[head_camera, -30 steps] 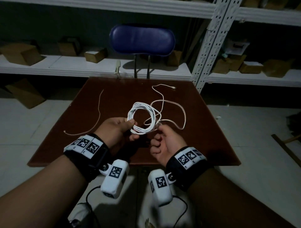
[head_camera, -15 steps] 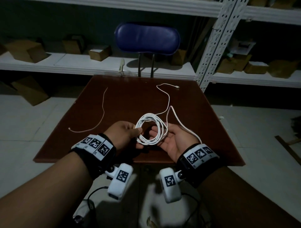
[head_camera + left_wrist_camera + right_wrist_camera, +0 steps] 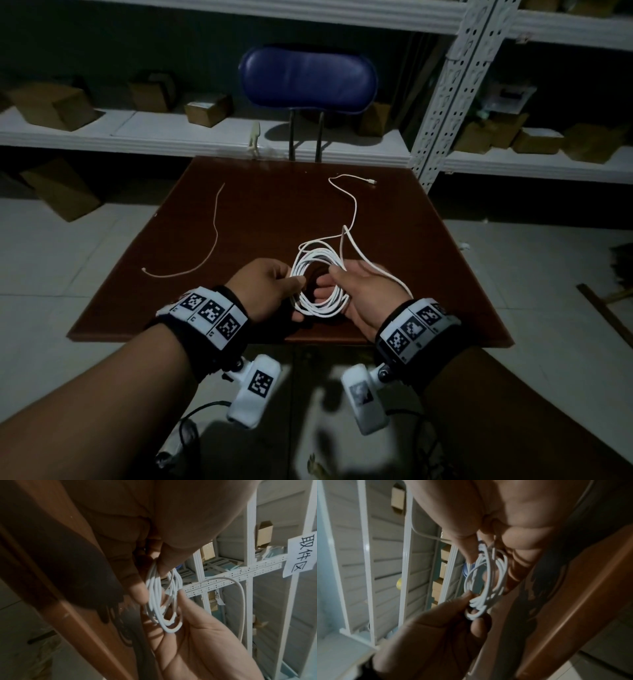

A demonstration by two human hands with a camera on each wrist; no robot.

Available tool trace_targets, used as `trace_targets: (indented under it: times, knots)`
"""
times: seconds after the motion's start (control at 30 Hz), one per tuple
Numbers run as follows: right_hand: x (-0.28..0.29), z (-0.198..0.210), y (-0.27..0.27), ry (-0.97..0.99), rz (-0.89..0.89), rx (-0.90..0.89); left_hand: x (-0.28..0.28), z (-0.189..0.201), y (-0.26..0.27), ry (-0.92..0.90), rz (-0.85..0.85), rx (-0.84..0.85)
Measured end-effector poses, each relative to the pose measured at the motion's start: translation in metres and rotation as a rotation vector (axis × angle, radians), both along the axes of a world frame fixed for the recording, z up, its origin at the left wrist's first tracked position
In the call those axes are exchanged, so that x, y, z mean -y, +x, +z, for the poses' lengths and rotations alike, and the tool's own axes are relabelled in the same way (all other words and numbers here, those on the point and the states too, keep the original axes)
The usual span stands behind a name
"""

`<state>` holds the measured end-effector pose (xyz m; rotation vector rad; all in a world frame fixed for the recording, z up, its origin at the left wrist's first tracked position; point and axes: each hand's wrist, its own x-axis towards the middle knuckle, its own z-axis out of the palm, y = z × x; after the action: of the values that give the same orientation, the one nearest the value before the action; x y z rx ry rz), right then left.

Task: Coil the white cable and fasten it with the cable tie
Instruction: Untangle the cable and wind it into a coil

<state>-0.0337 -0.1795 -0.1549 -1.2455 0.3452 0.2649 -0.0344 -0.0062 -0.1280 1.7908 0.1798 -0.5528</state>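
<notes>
The white cable (image 3: 322, 310) is wound into a small coil held over the near edge of the brown table (image 3: 239, 192). My left hand (image 3: 298, 284) pinches the coil's left side between thumb and fingers. My right hand (image 3: 327, 282) lies palm up with the coil's right side across its fingers and the thumb pressed on top. A loose tail runs up the table to the plug (image 3: 371, 181), and one strand loops over my right wrist. The thin cable tie (image 3: 215, 233) lies on the table's left. The wrist views show the coil (image 3: 157, 601) (image 3: 488, 588) between both hands.
A blue chair (image 3: 308, 78) stands behind the table. White metal shelving (image 3: 137, 133) with several cardboard boxes lines the back wall, with a perforated upright (image 3: 442, 113) at the table's far right corner. Wooden pieces (image 3: 603, 315) lie on the floor at right.
My right hand turned palm up and closed on the coil, bringing more cable onto it. The loose loops on the table shrank to one tail.
</notes>
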Motion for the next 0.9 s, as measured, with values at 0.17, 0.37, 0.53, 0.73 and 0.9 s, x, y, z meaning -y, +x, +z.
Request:
trace_targets:
  times: [0.17, 0.37, 0.53, 0.73, 0.9]
  knots:
    - [-0.002, -0.001, 0.004, 0.127, -0.053, -0.047, 0.001, 0.0, -0.001, -0.072, 0.005, -0.037]
    - [0.0, -0.003, 0.003, 0.16, -0.082, -0.018, 0.0, -0.005, -0.003, -0.043, -0.103, -0.044]
    - [-0.001, 0.001, 0.001, -0.031, -0.057, -0.004, -0.003, 0.002, -0.004, 0.2, -0.1, 0.206]
    - [0.003, 0.003, -0.005, -0.192, 0.056, 0.04, -0.002, 0.011, 0.008, 0.043, 0.207, 0.265]
    - [0.003, 0.002, -0.005, -0.321, 0.068, 0.064, 0.008, 0.015, 0.008, 0.03, 0.27, 0.447]
